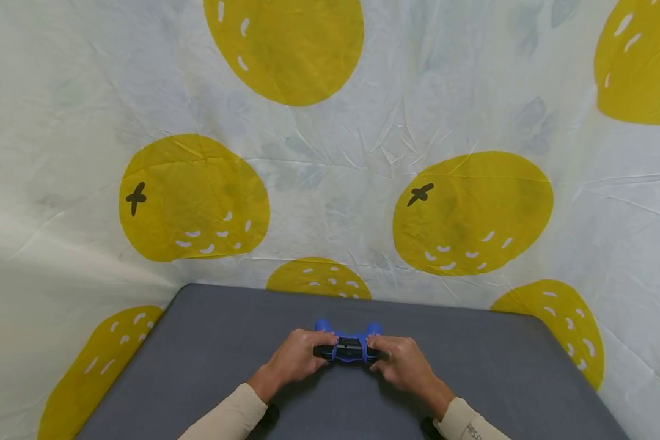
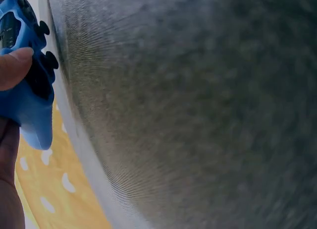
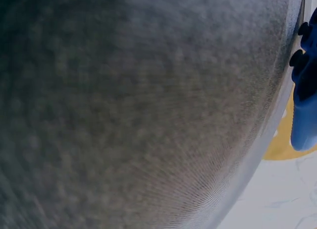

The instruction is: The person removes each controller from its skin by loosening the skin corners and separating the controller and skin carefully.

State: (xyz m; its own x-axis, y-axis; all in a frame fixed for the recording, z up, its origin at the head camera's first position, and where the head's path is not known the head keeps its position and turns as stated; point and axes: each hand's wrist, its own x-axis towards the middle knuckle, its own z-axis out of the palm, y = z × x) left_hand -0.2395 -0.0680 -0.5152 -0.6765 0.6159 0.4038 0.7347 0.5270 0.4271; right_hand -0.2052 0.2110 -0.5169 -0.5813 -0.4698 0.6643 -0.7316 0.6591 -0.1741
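Note:
A game controller [image 1: 349,350] in a blue cover with black parts sits between both hands, low in the middle of the head view. Its two blue grips point away from me, toward the far edge. The left hand [image 1: 297,355] holds its left end, thumb laid along the top. On the other end, the right hand [image 1: 406,363] pinches between thumb and fingers. In the left wrist view, the thumb [image 2: 15,66] lies on the blue cover near two black thumbsticks [image 2: 49,60]. The right wrist view catches only a blue grip [image 3: 304,124] and thumbsticks; the right hand is outside it.
Beneath the hands lies a dark grey cloth-like tabletop [image 1: 220,360] with rounded far corners. A white sheet [image 1: 330,208] printed with big yellow fruit hangs behind and around it. Light sleeves [image 1: 228,415] cover both forearms, with dark bands at the wrists.

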